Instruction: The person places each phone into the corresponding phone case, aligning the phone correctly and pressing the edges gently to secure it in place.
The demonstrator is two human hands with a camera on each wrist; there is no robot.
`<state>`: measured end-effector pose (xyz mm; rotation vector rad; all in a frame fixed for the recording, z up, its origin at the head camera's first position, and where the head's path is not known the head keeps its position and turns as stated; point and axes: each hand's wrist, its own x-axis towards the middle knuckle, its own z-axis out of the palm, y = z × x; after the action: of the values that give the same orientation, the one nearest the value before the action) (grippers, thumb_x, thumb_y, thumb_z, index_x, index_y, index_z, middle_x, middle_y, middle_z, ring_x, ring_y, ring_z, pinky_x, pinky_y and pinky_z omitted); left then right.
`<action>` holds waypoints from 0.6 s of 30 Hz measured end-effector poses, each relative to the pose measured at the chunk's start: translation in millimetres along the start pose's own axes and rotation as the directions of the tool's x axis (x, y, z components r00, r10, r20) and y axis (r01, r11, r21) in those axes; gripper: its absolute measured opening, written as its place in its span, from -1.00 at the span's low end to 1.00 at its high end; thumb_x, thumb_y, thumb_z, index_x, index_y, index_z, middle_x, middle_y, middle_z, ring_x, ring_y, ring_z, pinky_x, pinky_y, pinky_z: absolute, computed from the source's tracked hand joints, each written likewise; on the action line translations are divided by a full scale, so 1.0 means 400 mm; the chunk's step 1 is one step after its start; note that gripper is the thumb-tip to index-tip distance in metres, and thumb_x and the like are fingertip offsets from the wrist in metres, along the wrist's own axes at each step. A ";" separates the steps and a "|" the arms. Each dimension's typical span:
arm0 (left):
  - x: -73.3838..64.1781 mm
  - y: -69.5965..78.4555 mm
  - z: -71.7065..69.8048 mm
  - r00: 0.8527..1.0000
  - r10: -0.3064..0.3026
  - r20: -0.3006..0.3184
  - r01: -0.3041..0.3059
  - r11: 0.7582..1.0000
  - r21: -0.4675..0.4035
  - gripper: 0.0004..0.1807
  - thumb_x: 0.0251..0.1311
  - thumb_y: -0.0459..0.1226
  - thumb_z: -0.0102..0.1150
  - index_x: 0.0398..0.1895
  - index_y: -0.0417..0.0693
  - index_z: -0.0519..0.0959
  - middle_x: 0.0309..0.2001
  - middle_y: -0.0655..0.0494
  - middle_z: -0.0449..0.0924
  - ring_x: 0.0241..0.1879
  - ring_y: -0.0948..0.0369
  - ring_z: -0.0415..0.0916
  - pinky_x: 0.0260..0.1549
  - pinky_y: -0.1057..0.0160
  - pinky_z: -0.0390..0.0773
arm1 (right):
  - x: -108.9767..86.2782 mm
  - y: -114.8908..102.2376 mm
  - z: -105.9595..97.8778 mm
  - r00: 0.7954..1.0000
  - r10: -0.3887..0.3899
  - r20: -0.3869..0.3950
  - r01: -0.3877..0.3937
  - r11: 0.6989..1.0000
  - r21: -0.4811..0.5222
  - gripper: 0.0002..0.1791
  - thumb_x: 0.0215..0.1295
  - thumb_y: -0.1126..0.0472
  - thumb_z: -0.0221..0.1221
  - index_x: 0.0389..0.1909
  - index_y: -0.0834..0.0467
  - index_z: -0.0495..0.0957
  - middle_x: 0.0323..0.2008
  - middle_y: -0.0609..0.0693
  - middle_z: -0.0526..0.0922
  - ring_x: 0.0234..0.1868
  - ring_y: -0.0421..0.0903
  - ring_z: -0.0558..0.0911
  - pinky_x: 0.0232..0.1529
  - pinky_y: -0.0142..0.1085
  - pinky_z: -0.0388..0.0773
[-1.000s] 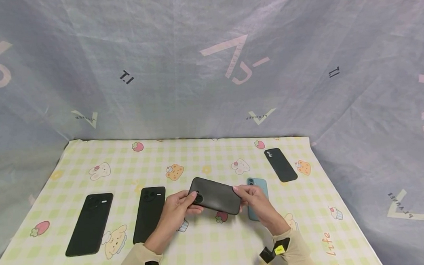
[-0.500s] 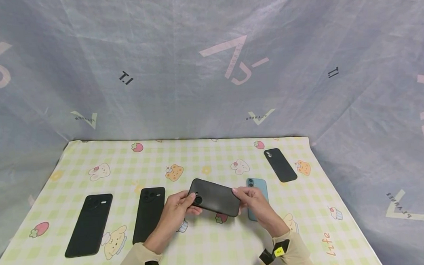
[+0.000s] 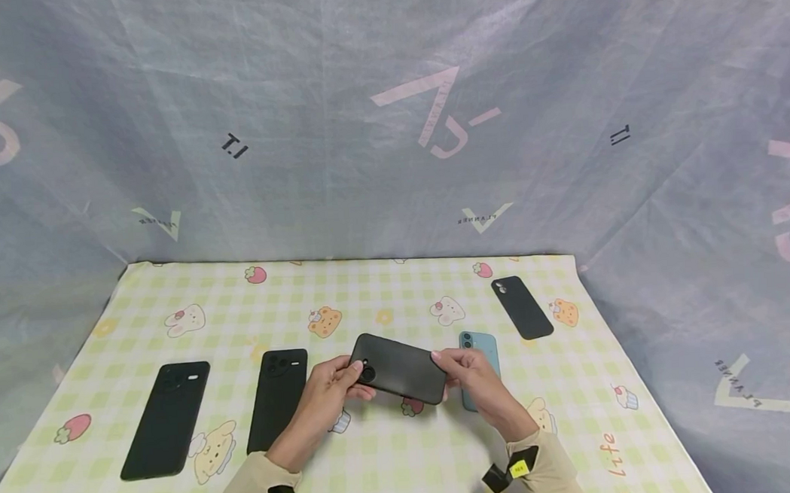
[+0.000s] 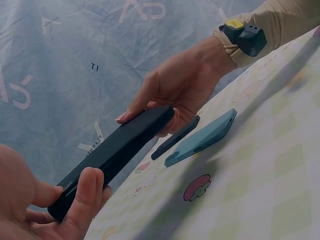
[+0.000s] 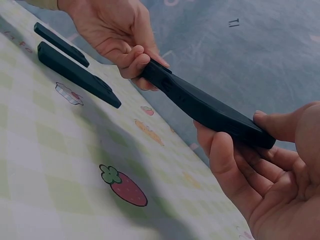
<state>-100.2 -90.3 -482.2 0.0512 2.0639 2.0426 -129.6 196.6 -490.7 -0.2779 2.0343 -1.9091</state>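
A black phone (image 3: 406,372) is held level and slightly tilted over the middle of the table, its back with a round camera lens facing up. At its left end, my left hand (image 3: 329,388) pinches it, thumb on top beside the lens and fingers underneath. My right hand (image 3: 480,384) grips the opposite end the same way. Both wrist views show the black phone (image 4: 115,145) raised above the cloth, its shadow falling below. A teal phone (image 3: 480,345) lies on the table, partly covered by my right hand in the head view.
Two black phone-shaped pieces, one at far left (image 3: 166,422) and one beside my left forearm (image 3: 278,397), lie on the checked tablecloth (image 3: 381,466). A black phone case (image 3: 524,308) with camera cutouts is at back right. A grey curtain (image 3: 333,129) hangs behind.
Both hands and the black phone have sunk very slightly. The grip is the same, and the things on the table have not moved.
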 end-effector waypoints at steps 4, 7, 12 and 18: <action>-0.001 0.002 -0.001 1.000 -0.004 -0.004 0.004 1.000 0.030 -0.64 0.69 -0.26 0.02 0.27 -0.40 0.54 -0.32 -0.11 0.81 -0.20 -0.19 0.80 0.33 -0.05 0.49 | 0.000 -0.001 -0.001 1.000 -0.007 0.007 0.007 1.000 0.002 -0.53 0.70 0.09 0.12 -0.08 0.51 0.65 -0.46 -0.06 0.69 -0.52 -0.18 0.67 -0.39 -0.30 0.64; -0.001 0.003 -0.001 1.000 -0.001 -0.005 0.001 0.999 0.040 -0.65 0.69 -0.28 0.01 0.27 -0.40 0.54 -0.33 -0.12 0.81 -0.20 -0.19 0.80 0.37 -0.12 0.44 | 0.000 0.000 -0.001 1.000 -0.011 0.008 0.011 1.000 0.000 -0.54 0.70 0.09 0.12 -0.09 0.49 0.66 -0.46 -0.05 0.69 -0.52 -0.17 0.67 -0.38 -0.29 0.65; -0.005 0.008 -0.001 1.000 -0.003 -0.024 0.004 0.999 0.051 -0.64 0.68 -0.31 0.02 0.30 -0.41 0.53 -0.35 -0.10 0.80 -0.22 -0.16 0.81 0.34 -0.07 0.47 | 0.001 -0.001 0.001 1.000 -0.010 0.009 0.010 1.000 -0.004 -0.54 0.69 0.10 0.13 -0.09 0.51 0.65 -0.45 -0.05 0.69 -0.51 -0.17 0.67 -0.37 -0.27 0.65; -0.004 0.013 -0.004 1.000 0.006 -0.014 -0.006 1.000 0.021 -0.62 0.68 -0.24 0.06 0.23 -0.43 0.57 -0.33 -0.14 0.79 -0.28 -0.09 0.81 0.11 0.29 0.60 | 0.000 -0.004 -0.002 1.000 0.000 0.008 0.000 1.000 -0.008 -0.53 0.70 0.09 0.12 -0.02 0.51 0.66 -0.44 -0.06 0.71 -0.51 -0.17 0.67 -0.37 -0.27 0.65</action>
<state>-99.6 -92.2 -476.9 0.0467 2.0957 2.0309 -129.8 197.2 -488.9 -0.2863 2.0370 -1.8974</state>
